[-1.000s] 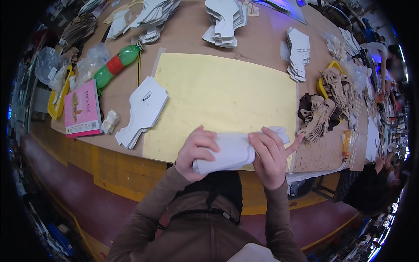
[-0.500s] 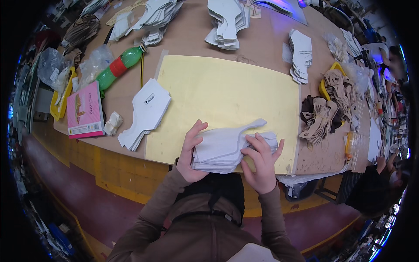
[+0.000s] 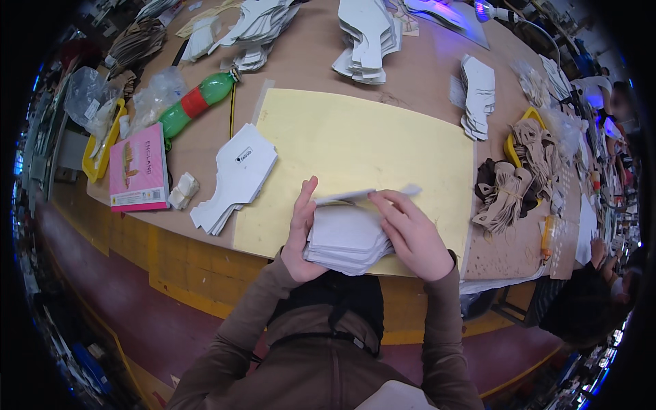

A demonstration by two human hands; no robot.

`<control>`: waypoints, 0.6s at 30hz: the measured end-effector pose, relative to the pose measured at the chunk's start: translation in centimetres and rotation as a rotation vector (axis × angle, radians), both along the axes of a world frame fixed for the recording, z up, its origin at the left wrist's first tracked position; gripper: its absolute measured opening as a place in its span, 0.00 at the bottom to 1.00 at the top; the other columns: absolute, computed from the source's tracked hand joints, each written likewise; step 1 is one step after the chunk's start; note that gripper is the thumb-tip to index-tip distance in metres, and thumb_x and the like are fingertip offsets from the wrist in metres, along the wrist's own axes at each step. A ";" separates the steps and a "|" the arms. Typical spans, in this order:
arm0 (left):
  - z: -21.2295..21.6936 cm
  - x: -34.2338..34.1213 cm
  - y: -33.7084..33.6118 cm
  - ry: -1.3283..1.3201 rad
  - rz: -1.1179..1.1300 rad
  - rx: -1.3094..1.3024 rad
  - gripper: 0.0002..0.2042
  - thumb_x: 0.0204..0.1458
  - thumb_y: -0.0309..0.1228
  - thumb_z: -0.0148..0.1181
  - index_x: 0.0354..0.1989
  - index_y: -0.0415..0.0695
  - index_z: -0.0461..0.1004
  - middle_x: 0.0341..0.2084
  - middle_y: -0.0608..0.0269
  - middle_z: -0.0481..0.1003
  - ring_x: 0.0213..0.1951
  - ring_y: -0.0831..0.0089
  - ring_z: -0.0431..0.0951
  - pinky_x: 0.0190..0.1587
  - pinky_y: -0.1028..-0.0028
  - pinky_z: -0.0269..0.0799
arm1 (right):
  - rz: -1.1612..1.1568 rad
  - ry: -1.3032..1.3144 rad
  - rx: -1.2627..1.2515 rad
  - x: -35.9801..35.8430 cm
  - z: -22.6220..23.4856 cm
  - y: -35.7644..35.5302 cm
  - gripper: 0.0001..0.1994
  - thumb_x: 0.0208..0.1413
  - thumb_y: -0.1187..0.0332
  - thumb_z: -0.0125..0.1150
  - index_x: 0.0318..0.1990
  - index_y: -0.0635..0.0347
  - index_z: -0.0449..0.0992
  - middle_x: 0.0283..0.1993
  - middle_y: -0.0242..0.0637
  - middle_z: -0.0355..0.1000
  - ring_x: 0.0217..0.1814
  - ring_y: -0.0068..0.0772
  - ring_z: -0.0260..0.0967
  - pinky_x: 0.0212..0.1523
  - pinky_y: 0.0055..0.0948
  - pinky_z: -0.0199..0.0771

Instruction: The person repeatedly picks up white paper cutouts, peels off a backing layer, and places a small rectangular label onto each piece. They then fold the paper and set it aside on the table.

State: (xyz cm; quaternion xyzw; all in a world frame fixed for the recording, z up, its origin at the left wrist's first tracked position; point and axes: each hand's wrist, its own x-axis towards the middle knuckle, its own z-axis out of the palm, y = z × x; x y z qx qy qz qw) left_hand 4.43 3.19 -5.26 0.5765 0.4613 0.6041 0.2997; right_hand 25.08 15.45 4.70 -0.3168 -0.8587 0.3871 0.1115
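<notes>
A stack of white cut pieces lies at the front edge of the yellow sheet, just before my body. My left hand grips the stack along its left side, fingers stretched up beside it. Between the thumb and fingers of my right hand is the far edge of the top piece, which is raised and tilted off the pile. Part of the stack's right end is hidden behind that hand. To the left, a second pile of similar white shaped pieces rests partly on the yellow sheet.
A pink book, a green bottle and a small white block lie at left. Further white piles stand at the back. On the right are bundled beige pieces and a yellow tray. A person is at far right.
My right hand has moved from resting on the stack to pinching the top piece, whose edge is now lifted up and away. My left hand keeps its place at the stack's side.
</notes>
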 end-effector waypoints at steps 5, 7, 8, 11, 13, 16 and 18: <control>0.4 -0.7 0.1 -0.174 -0.074 -0.089 0.57 0.43 0.27 0.75 0.77 0.49 0.36 0.78 0.44 0.32 0.79 0.53 0.32 0.75 0.49 0.39 | -0.035 0.018 0.123 -1.2 -0.5 1.6 0.23 0.62 0.74 0.58 0.65 0.60 0.70 0.63 0.49 0.67 0.65 0.51 0.66 0.66 0.39 0.66; 0.4 -0.8 0.1 -0.156 -0.108 -0.091 0.56 0.43 0.26 0.73 0.78 0.49 0.38 0.78 0.44 0.31 0.79 0.54 0.32 0.75 0.51 0.39 | -0.038 0.006 0.164 -1.3 -0.2 2.1 0.25 0.61 0.72 0.61 0.66 0.60 0.70 0.65 0.49 0.66 0.67 0.51 0.65 0.66 0.39 0.66; 0.4 -0.9 0.1 -0.146 -0.127 -0.100 0.55 0.43 0.26 0.73 0.78 0.49 0.38 0.78 0.44 0.31 0.79 0.54 0.32 0.75 0.51 0.39 | -0.050 -0.032 0.157 -1.1 0.1 2.3 0.26 0.60 0.71 0.63 0.66 0.59 0.69 0.66 0.49 0.65 0.68 0.51 0.65 0.66 0.40 0.66; 0.3 -1.0 0.1 -0.160 -0.132 -0.083 0.55 0.43 0.26 0.73 0.78 0.49 0.40 0.78 0.43 0.31 0.79 0.54 0.32 0.75 0.51 0.40 | 0.105 0.045 0.146 -0.3 1.1 2.4 0.29 0.57 0.67 0.68 0.66 0.59 0.70 0.67 0.49 0.66 0.69 0.50 0.64 0.67 0.40 0.65; 0.2 -1.0 0.1 -0.155 -0.135 -0.074 0.55 0.43 0.27 0.74 0.78 0.49 0.41 0.78 0.43 0.32 0.79 0.54 0.34 0.75 0.52 0.41 | 0.153 0.028 0.002 0.0 1.4 2.3 0.30 0.55 0.65 0.71 0.65 0.59 0.71 0.65 0.48 0.69 0.65 0.49 0.68 0.65 0.39 0.68; 0.3 -1.1 0.3 -0.136 -0.142 -0.069 0.55 0.43 0.28 0.76 0.78 0.49 0.42 0.78 0.42 0.33 0.79 0.54 0.37 0.75 0.54 0.44 | 0.135 0.013 -0.166 -0.2 1.0 2.1 0.28 0.55 0.64 0.71 0.63 0.61 0.73 0.59 0.49 0.75 0.58 0.47 0.74 0.60 0.37 0.73; 0.4 -1.1 0.4 -0.112 -0.142 -0.058 0.56 0.42 0.29 0.77 0.77 0.49 0.42 0.78 0.41 0.34 0.78 0.54 0.40 0.74 0.56 0.46 | 0.112 0.009 -0.161 -0.5 0.6 2.0 0.25 0.56 0.64 0.70 0.61 0.62 0.75 0.55 0.49 0.77 0.53 0.46 0.77 0.57 0.35 0.75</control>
